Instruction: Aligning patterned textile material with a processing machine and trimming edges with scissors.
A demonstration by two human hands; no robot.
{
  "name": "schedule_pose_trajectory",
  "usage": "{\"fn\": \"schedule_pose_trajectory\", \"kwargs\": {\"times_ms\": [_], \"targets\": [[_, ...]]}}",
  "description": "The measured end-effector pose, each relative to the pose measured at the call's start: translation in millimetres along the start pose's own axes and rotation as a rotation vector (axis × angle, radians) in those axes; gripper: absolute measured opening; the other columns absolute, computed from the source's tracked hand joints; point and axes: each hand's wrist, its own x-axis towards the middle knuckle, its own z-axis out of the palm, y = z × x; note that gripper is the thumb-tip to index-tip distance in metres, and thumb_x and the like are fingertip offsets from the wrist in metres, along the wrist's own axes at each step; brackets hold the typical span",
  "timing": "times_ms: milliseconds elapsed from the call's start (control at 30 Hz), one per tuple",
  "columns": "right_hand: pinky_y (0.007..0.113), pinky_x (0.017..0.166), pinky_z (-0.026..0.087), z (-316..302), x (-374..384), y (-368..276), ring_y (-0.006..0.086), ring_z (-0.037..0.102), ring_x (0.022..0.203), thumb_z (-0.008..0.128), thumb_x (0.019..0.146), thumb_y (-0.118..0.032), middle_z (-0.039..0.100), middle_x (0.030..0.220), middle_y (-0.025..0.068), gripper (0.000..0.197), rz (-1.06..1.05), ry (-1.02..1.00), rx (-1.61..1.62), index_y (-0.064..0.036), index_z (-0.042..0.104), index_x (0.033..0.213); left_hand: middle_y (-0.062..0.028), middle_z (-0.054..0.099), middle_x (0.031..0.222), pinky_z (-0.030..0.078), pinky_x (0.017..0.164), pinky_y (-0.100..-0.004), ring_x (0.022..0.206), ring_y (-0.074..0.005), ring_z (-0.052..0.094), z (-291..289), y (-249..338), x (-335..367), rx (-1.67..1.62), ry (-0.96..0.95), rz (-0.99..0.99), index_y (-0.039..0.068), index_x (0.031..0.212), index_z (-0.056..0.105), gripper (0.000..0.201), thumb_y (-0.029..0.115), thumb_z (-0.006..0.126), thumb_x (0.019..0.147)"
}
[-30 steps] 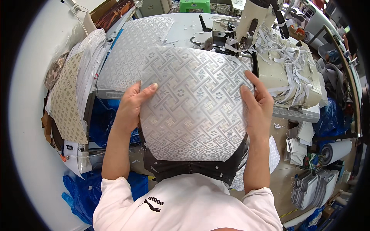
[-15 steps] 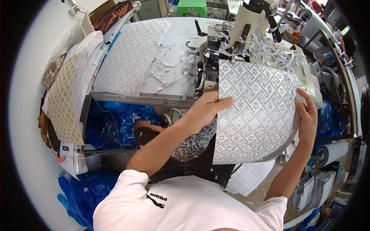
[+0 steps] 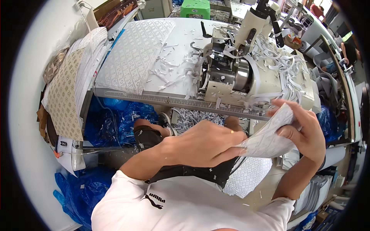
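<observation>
We see the left hand (image 3: 204,142) with its fingers curled, pinching the left end of a pale patterned sheet (image 3: 266,141), while the right hand (image 3: 308,133) holds the other end between thumb and fingers. The sheet bends between them, held up on the near side of the skiving machine (image 3: 225,91). White strip trimmings (image 3: 287,63) lie over the machine, and we see another patterned sheet (image 3: 133,57) on the white worktable (image 3: 185,32)
</observation>
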Motion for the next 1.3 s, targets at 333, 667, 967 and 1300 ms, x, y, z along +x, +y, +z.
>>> {"fn": "schedule_pose_trajectory", "kwargs": {"times_ms": [333,667,967,1300], "targets": [[0.021,0.061,0.043,79,-18,38,0.0057,0.056,0.063,0.07,0.095,-0.013,0.068,0.078,-0.0016,0.02,0.043,0.393,0.507,0.0057,0.069,0.1,-0.0094,0.074,0.093,0.056,0.078,-0.0385,0.085,-0.0243,0.071,-64,-37,-182,-0.196,0.031,-0.819,-0.001,0.1,0.072,0.019,0.009,0.078,0.084],[0.018,0.063,0.035,182,57,5,0.0008,0.047,0.071,0.065,0.1,-0.01,0.063,0.084,-0.0046,0.024,0.353,0.647,1.047,0.0042,0.069,0.118,-0.0174,0.063,0.132,0.056,0.095,-0.0378,0.111,-0.0269,0.068,-84,-37,-265,-0.817,1.222,-0.613,-0.005,0.144,0.045,0.06,0.017,0.066,0.093],[0.017,0.071,0.042,186,88,0,0.0024,0.054,0.081,0.064,0.101,-0.012,0.068,0.099,-0.0004,0.033,0.308,0.534,0.915,0.0037,0.065,0.13,-0.021,0.068,0.123,0.061,0.085,-0.035,0.097,-0.0244,0.074,-175,-39,-228,-0.68,0.975,-0.747,-0.011,0.135,0.051,0.051,0.016,0.066,0.094],[0.017,0.072,0.044,190,102,2,0.0033,0.057,0.083,0.064,0.101,-0.011,0.069,0.099,0.0005,0.032,0.343,0.553,0.98,0.0053,0.066,0.129,-0.0204,0.068,0.12,0.063,0.081,-0.0332,0.094,-0.0224,0.074,-205,-39,-203,-0.672,0.933,-0.764,-0.011,0.137,0.048,0.05,0.014,0.065,0.096]]}}
